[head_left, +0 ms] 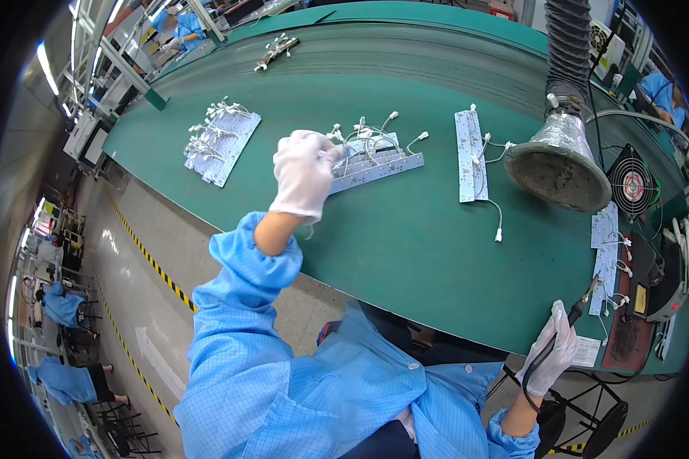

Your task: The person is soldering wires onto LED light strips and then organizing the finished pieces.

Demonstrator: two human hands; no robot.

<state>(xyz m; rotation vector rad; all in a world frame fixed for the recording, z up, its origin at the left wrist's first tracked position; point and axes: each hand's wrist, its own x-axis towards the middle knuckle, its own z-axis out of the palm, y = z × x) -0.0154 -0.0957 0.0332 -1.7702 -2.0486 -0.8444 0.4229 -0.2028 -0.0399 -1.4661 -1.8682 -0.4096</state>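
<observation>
My left hand [305, 174], in a white glove, is at the left end of a group of pale circuit boards [379, 170] with short white wires and plugs. Its fingers are curled closed; what they hold, if anything, is hidden behind the glove. At the lower right, my gloved right hand [551, 353] is closed around a soldering iron [576, 311] with a black cable. The iron's tip points up toward several narrow wired boards [605, 256] along the bench's right side.
More wired boards lie on the green bench [390, 245]: a cluster [222, 145] at left, a pair [471, 157] right of centre. A fume extraction hood [559, 168] hangs low at right, beside a small fan [634, 183]. Farther back, another bundle [275, 52] sits on the conveyor belt [406, 50].
</observation>
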